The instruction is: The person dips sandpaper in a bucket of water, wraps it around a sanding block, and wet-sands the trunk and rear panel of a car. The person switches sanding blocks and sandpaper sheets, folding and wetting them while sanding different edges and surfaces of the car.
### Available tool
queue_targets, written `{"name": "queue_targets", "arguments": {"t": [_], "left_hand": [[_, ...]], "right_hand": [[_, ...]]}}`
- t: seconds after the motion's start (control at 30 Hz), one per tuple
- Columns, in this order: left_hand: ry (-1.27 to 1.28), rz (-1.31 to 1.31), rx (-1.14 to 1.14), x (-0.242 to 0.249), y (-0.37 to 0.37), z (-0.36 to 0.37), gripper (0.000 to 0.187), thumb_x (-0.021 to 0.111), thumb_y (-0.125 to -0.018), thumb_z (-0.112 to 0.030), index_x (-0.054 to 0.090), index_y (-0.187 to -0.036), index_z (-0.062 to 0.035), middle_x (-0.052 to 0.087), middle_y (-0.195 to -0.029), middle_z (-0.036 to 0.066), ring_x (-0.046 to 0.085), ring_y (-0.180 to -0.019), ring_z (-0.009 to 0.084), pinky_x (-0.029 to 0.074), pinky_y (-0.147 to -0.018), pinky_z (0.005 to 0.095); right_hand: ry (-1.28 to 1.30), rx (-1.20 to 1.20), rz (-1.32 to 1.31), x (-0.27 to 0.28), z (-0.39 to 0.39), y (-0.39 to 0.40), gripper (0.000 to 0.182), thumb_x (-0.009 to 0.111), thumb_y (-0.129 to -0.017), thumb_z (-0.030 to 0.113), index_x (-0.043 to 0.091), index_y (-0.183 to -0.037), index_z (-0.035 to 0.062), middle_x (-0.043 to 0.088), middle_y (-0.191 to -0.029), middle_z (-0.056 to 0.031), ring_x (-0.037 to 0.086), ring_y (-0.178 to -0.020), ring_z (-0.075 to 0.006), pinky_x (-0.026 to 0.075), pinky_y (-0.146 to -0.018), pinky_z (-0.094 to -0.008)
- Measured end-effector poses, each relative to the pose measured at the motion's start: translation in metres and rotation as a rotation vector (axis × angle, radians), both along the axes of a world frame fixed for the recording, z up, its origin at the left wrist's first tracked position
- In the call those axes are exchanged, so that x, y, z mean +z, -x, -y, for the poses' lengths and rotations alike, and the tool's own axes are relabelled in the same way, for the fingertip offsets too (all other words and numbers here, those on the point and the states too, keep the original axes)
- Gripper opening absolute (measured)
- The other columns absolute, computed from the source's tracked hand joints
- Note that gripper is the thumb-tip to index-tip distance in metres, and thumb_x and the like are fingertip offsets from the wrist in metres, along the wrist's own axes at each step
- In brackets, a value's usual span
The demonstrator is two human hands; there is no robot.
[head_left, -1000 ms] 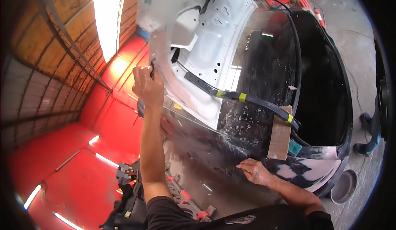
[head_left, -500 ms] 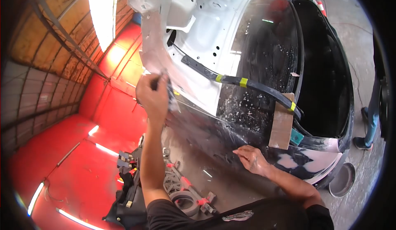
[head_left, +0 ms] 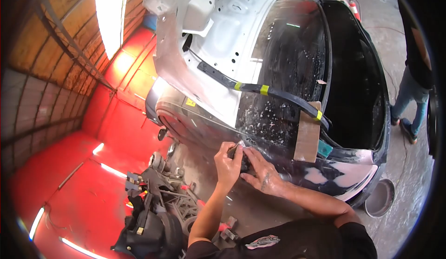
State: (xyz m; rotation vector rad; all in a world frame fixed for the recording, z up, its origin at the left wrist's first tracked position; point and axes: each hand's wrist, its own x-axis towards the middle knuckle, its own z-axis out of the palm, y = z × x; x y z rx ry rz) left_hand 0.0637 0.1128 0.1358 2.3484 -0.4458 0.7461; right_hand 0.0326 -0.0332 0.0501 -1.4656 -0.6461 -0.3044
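Observation:
My left hand (head_left: pixel 227 166) pinches a small dark sheet (head_left: pixel 245 162) with a pale, shiny edge between thumb and fingers. The thing's exact kind does not show. Beside it, my right hand (head_left: pixel 264 171) has its fingers stretched out, fingertips at the sheet's upper edge and thumb spread below. Both hands are close together in front of the dark, dusty side panel (head_left: pixel 204 124) of a car. Some pale powder marks the right wrist. Behind the hands, the rear glass (head_left: pixel 292 49) is speckled with white spots.
Over the car lies a black trim strip (head_left: pixel 278 93) with yellow tape. A brown board (head_left: pixel 307 136) and a teal block (head_left: pixel 324 149) rest near the trunk. A bucket (head_left: pixel 380 198) stands on the floor; black car parts (head_left: pixel 148 222) lie lower left. Another person (head_left: pixel 416 82) stands at right.
My left hand has come right and down with the dark sheet to meet my right hand. My right hand has moved left, its fingers unfolding. The other person shows more fully.

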Motion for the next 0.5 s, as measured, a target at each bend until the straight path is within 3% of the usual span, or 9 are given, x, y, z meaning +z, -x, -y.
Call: {"name": "queue_targets", "arguments": {"t": [0.17, 0.2, 0.27, 0.47, 0.5], "left_hand": [[0.110, -0.159, -0.069, 0.000, 0.026, 0.010, 0.021, 0.079, -0.094, -0.012, 0.067, -0.104, 0.0030, 0.069, -0.090, 0.007, 0.061, -0.076, 0.0092, 0.053, -0.068, 0.0270], [0.101, -0.155, -0.077, 0.004, 0.032, 0.016, 0.023, 0.079, -0.094, -0.012, 0.068, -0.107, 0.0033, 0.069, -0.092, 0.007, 0.061, -0.077, 0.0093, 0.053, -0.069, 0.0263], [0.071, -0.198, -0.090, 0.005, 0.040, 0.015, 0.028, 0.079, -0.095, -0.012, 0.069, -0.116, 0.0036, 0.070, -0.099, 0.008, 0.064, -0.082, 0.0100, 0.055, -0.070, 0.0246], [0.064, -0.148, -0.094, 0.007, 0.046, -0.001, 0.025, 0.075, -0.097, -0.010, 0.069, -0.117, 0.0036, 0.070, -0.101, 0.007, 0.066, -0.086, 0.0111, 0.056, -0.071, 0.0250], [0.163, -0.130, -0.100, 0.007, 0.044, -0.004, 0.024, 0.075, -0.097, -0.010, 0.070, -0.117, 0.0036, 0.070, -0.101, 0.007, 0.066, -0.086, 0.0109, 0.056, -0.071, 0.0250]], "right_hand": [[0.006, 0.103, -0.131, 0.013, 0.008, 0.004, 0.094, 0.081, -0.086, 0.010, 0.024, -0.161, -0.0010, 0.044, -0.152, -0.0288, 0.067, -0.102, -0.0401, 0.058, -0.084, -0.0413], [-0.055, -0.021, 0.009, 0.001, -0.003, 0.001, 0.094, 0.081, -0.085, 0.007, 0.025, -0.160, -0.0003, 0.047, -0.149, -0.0298, 0.068, -0.104, -0.0413, 0.057, -0.087, -0.0410], [-0.137, -0.031, -0.039, -0.005, -0.013, -0.002, 0.083, 0.078, -0.087, 0.007, 0.033, -0.156, -0.0009, 0.054, -0.142, -0.0296, 0.067, -0.106, -0.0424, 0.056, -0.089, -0.0417], [-0.208, -0.065, -0.069, 0.000, -0.010, -0.015, 0.038, 0.068, -0.094, 0.007, 0.062, -0.130, -0.0034, 0.067, -0.118, -0.0273, 0.067, -0.108, -0.0450, 0.054, -0.092, -0.0422], [-0.212, -0.057, -0.095, 0.006, -0.006, -0.016, 0.031, 0.066, -0.095, 0.007, 0.065, -0.125, -0.0036, 0.068, -0.115, -0.0268, 0.067, -0.107, -0.0450, 0.054, -0.091, -0.0421]]}}
